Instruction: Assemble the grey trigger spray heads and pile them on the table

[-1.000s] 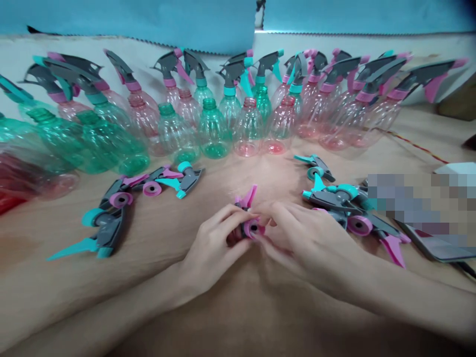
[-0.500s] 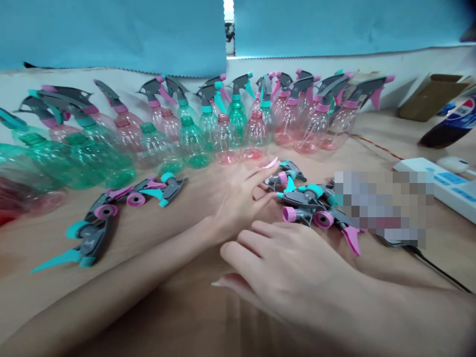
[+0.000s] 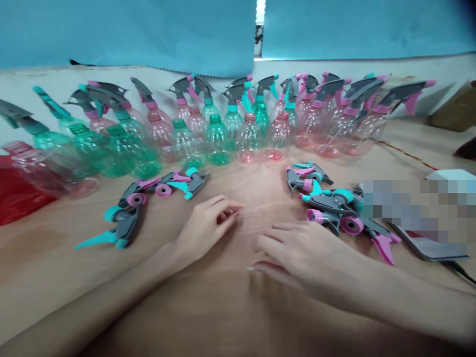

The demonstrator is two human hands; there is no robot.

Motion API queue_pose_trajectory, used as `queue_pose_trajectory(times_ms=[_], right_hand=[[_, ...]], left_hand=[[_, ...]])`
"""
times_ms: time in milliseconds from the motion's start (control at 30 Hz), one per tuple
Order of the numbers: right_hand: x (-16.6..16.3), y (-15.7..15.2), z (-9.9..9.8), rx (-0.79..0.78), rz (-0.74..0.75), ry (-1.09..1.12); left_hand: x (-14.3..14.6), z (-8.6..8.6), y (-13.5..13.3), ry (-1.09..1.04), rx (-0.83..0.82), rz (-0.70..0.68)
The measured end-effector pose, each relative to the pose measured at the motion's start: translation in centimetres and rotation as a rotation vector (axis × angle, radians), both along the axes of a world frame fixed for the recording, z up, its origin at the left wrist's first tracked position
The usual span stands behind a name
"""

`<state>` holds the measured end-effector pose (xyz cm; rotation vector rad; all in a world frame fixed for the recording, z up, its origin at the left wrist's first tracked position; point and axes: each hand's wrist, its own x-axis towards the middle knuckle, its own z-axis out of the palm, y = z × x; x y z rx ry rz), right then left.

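My left hand (image 3: pixel 208 223) rests low over the middle of the table, fingers loosely bent, nothing visible in it. My right hand (image 3: pixel 293 248) hovers close by, its fingers bent and the thumb apart, also without any object. Just beyond it lies a pile of loose spray triggers (image 3: pixel 330 201), grey with pink or turquoise parts. Another row of spray triggers (image 3: pixel 126 223) curves across the table left of my left hand. Behind both hands stand open-necked bottles, such as a green bottle (image 3: pixel 219 144) and a pink bottle (image 3: pixel 249 141).
Several bottles with triggers fitted (image 3: pixel 305 124) line the back by the wall. A red bag (image 3: pixel 22 193) lies at the left edge, beside a tilted pink bottle (image 3: pixel 37 168). At right are a blurred-out phone-like device (image 3: pixel 442 250), a cable, a white box (image 3: pixel 453 174) and a cardboard box (image 3: pixel 453 109).
My left hand has drawn back from the right-hand trigger pile toward me and to the left. My right hand stays near the pile. The view has turned slightly left.
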<state>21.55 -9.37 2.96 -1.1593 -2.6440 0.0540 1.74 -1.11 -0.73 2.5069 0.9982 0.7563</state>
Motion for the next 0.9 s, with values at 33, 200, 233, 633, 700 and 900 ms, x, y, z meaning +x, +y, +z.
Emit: queue_pose_trajectory(times_ms=[33,200,233,633,700,900], right_hand=[[0.1,0.4,-0.1,-0.025,-0.008,0.005],[0.4,2.3,-1.7,-0.066,-0.015,0.049],[0.5,2.6,-2.0,-0.067,-0.019,0.047],[-0.8,4.6,-1.7,-0.073,-0.124,0.127],[-0.8,4.8,-1.7,-0.044,-0.198,0.173],[-0.7,5.1,-2.8,-0.091,-0.348,0.207]], left_hand=[[-0.9,0.2,-0.1,0.024,0.010,0.025],[-5.6,1.4,1.0,0.224,0.174,0.186],[-6.4,1.6,1.4,0.248,0.223,0.233],[-4.6,-0.5,-1.1,0.455,0.361,0.056],[-4.5,-0.4,-2.3,0.378,0.322,-0.030],[-5.3,0.3,-4.2,0.308,0.260,-0.026]])
